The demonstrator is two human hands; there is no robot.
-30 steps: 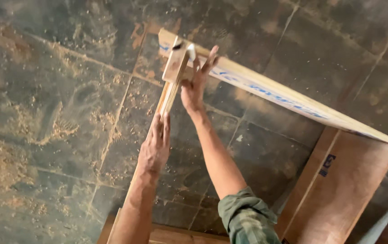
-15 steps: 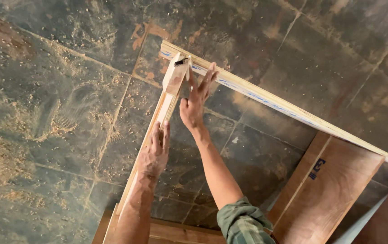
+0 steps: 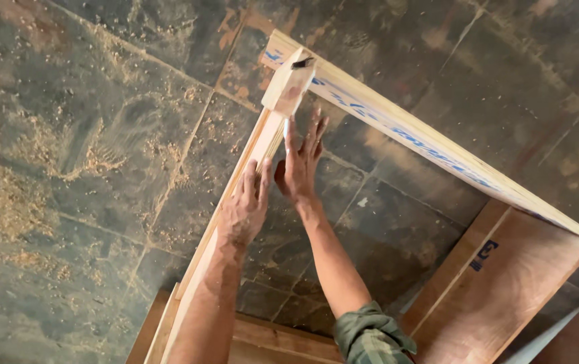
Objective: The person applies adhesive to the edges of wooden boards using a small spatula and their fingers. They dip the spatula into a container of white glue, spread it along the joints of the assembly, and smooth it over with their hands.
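A frame of pale wooden strips stands on edge on a dark stone floor. My left hand lies on the left strip, fingers spread along its edge. My right hand presses flat against the same strip's inner face, just below the corner. A small wooden block with a dark clip on top caps the corner where this strip meets the long upper strip, which carries blue markings. Neither hand grips anything.
Sawdust is scattered over the floor tiles at the left. A brown plywood board leans at the lower right. A further wooden strip runs along the bottom edge.
My right hand has slid down from the corner block and now rests flat on the strip. The view has shifted, so the frame corner sits closer and more central.
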